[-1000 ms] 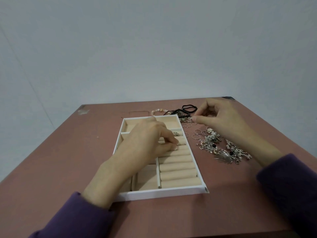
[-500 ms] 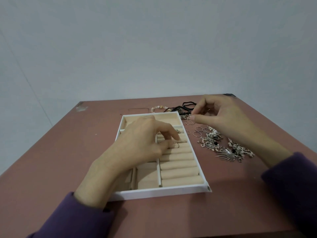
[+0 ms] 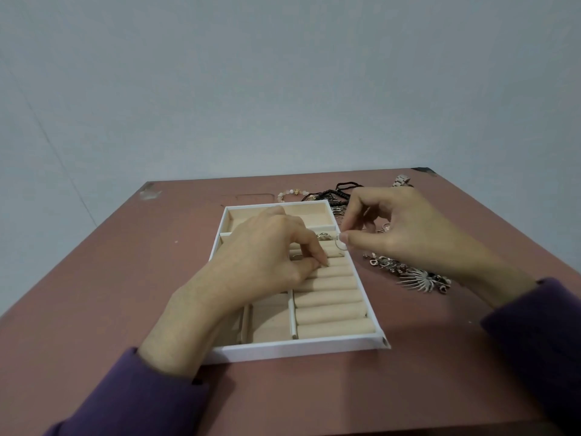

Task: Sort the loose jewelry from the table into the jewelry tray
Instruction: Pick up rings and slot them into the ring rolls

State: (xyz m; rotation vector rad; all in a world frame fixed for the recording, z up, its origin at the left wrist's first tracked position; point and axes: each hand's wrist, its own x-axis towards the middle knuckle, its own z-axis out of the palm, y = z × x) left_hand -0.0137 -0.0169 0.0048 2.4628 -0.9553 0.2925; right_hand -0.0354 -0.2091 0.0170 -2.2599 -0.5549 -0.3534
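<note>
Pale wall stands behind a reddish table (image 3: pixel 103 278). On it, the left hand (image 3: pixel 267 256) rests in the white jewelry tray (image 3: pixel 298 349), fingers pinched on the ring rolls. Just right of it, the right hand (image 3: pixel 399 231) pinches a thin ring (image 3: pixel 341 245) over the tray's edge. Loose jewelry (image 3: pixel 412 273) lies under that hand

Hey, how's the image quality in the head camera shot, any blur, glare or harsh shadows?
Head view: soft, even light, no glare; only faint shadows under the left hand and beside the jewelry tray. Wide-angle lens makes the table edges splay outward. The small ring pinched by the right hand looks soft, its detail unreadable.
</note>
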